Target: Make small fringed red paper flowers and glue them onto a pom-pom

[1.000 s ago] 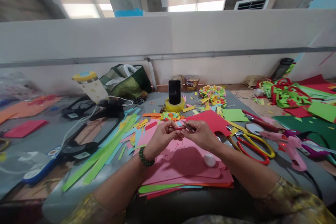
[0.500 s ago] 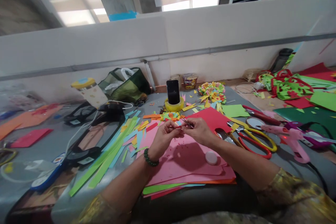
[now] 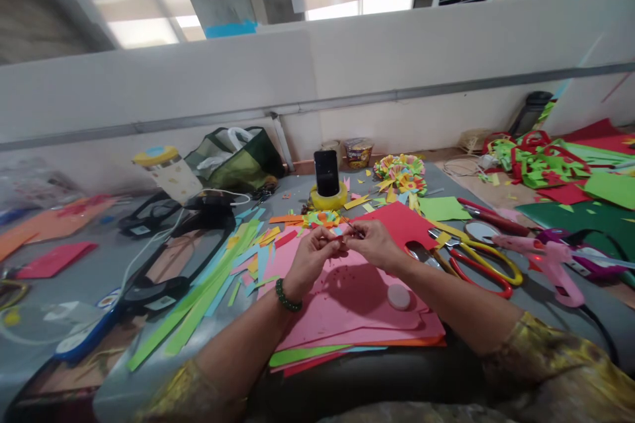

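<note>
Above the pink paper sheets (image 3: 347, 317), my left hand (image 3: 317, 254) pinches a small red piece between its fingertips. My right hand (image 3: 370, 241) meets it from the right, its fingers wrapped round small metal scissors (image 3: 351, 226), whose exact shape is partly hidden. Tiny red scraps lie scattered on the pink sheets below. A round white lid (image 3: 398, 297) rests on the sheets near my right forearm. Just beyond my hands is a small multicoloured paper ruffle (image 3: 321, 219).
A phone (image 3: 327, 174) stands in a yellow tape roll (image 3: 329, 198). Paper strips (image 3: 198, 304) lie left. Large scissors (image 3: 486, 264), pliers (image 3: 496, 217) and a pink glue gun (image 3: 555, 261) lie right. A cup (image 3: 166, 175) and green bag (image 3: 238, 158) stand behind.
The scissors in my right hand have tilted slightly and sit a little differently at the fingertips. Both hands stay close together in nearly the same place.
</note>
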`<state>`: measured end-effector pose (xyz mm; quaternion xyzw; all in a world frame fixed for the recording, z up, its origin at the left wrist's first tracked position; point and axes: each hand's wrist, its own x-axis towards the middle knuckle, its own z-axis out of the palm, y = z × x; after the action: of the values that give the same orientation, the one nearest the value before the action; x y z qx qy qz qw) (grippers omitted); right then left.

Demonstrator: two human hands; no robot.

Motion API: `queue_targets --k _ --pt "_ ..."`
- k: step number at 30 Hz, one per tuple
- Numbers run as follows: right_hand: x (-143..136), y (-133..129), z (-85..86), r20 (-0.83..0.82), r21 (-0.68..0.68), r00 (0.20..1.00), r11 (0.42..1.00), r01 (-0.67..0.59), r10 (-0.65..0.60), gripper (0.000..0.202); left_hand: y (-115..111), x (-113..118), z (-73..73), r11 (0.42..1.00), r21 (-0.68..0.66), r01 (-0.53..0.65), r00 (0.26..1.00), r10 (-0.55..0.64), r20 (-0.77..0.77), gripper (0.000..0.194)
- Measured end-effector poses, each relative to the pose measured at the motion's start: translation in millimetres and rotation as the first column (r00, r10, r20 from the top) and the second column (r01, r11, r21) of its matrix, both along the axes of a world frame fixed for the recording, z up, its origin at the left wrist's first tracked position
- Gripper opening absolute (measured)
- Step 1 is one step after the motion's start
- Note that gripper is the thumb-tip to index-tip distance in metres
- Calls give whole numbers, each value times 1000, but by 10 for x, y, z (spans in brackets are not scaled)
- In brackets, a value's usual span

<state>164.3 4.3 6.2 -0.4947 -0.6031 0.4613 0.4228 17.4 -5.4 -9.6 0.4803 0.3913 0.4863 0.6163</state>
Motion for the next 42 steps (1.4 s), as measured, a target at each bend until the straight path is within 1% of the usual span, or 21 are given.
queue_targets --k 8,14,16,18,20,23,27,29,30,31,32,34,36,38,42 --pt "27 12 -2 -34 -64 999 998 -16 14 8 -11 19 -6 1000 -6 19 1000 -19 -18 45" --pt "148 147 6 -21 -79 997 994 73 -75 9 20 -60 19 999 -4 -33 999 33 -2 45" --pt "196 174 30 30 -40 997 997 70 -68 11 30 -84 45 999 -36 -34 999 35 30 47" --pt "235 189 52 150 27 987 998 55 -58 13 30 -92 70 997 -72 -25 997 30 67 47" --pt "277 205 64 297 87 953 995 41 -65 17 22 -89 89 995 -100 -14 995 24 99 46" --pt "368 245 62 445 136 890 990 41 -98 27 3 -88 105 992 -128 8 992 9 129 44" --pt "494 302 51 533 189 827 978 88 -177 29 -15 -105 112 991 -130 43 991 -26 131 40" --pt "519 302 57 560 211 804 973 95 -200 27 -18 -112 109 990 -134 52 990 -34 133 40" --pt "519 289 65 568 218 800 973 80 -193 24 -17 -113 106 989 -136 54 990 -36 134 40" --pt "513 268 77 568 217 808 975 38 -158 19 -17 -113 102 989 -136 55 991 -37 131 40" --pt "503 240 92 557 203 825 979 -29 -91 16 -15 -111 98 990 -133 56 991 -39 125 39" --pt "479 173 128 504 150 857 966 -208 107 25 -12 -106 91 991 -119 60 993 -47 104 37" --pt "464 114 160 439 104 853 926 -362 284 36 -9 -102 92 993 -100 65 995 -56 83 36" --pt "460 77 180 423 81 834 902 -424 354 38 -5 -102 99 994 -84 67 996 -62 66 35" --pt "462 50 191 460 55 794 881 -471 396 35 -2 -111 123 996 -60 72 997 -69 38 35"
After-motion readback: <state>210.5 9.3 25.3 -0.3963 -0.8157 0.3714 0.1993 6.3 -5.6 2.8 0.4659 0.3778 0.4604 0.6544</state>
